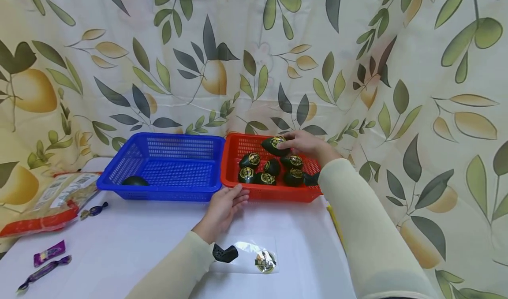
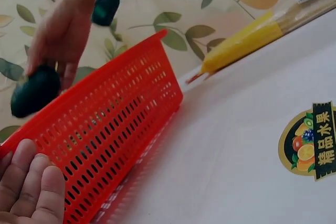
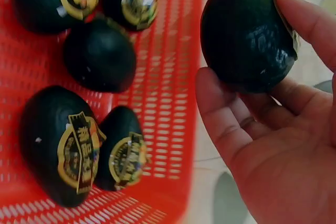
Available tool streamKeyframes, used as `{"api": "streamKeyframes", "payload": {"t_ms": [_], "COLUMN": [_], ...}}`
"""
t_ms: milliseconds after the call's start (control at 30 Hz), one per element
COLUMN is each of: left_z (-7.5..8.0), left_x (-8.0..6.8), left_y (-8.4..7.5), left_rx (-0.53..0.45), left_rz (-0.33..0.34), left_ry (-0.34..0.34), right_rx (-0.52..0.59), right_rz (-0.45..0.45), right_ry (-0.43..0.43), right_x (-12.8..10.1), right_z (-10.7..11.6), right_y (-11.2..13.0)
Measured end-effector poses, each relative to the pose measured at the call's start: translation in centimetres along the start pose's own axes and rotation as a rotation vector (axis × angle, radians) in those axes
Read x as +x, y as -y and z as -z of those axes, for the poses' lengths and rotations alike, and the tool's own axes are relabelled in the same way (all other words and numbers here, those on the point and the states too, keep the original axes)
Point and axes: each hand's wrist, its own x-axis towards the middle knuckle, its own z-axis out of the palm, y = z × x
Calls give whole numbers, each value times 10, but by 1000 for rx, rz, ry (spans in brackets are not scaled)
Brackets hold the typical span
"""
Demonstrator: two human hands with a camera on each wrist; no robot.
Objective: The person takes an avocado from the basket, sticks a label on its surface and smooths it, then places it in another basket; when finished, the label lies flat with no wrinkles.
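Observation:
My right hand grips a dark green avocado above the red basket. In the right wrist view, thumb and fingers wrap this avocado, and the thumb lies at the edge of its gold-and-black label. Several labelled avocados lie inside the red basket. My left hand is at the basket's front left corner, fingers extended and close against the wall. In the left wrist view its fingertips overlap the red mesh, with nothing held in them.
Left of the red basket stands a blue basket with one dark avocado inside. A clear sheet with a round fruit label lies in front. Wrapped candies and a red-edged bag are at left, a yellow package at right.

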Motion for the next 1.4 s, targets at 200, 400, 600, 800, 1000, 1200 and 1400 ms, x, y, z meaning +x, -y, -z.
{"api": "streamKeyframes", "payload": {"t_ms": [200, 400, 600, 800, 1000, 1200, 1400], "left_z": [4, 3, -2, 0, 1, 12, 53], "left_x": [-1, 3, 2, 2, 3, -2, -20], "left_y": [-2, -2, 1, 1, -2, -5, -15], "left_rx": [46, 67, 87, 89, 92, 102, 198], "left_rz": [4, -5, -6, -16, 0, 32, 68], "left_ry": [-19, -26, -27, -26, -26, 43, 107], "right_rx": [-188, -167, -220, -397, -576, -594, -554], "right_rz": [-50, -111, -174, -170, -91, 4, 149], "right_ry": [-68, -85, -59, -65, -119, -172, -150], "right_x": [44, 76, 78, 87, 89, 75, 66], "right_z": [-6, -16, -18, -23, -29, -45, -81], "right_y": [-14, -28, -44, -48, -36, -10, 18]}}
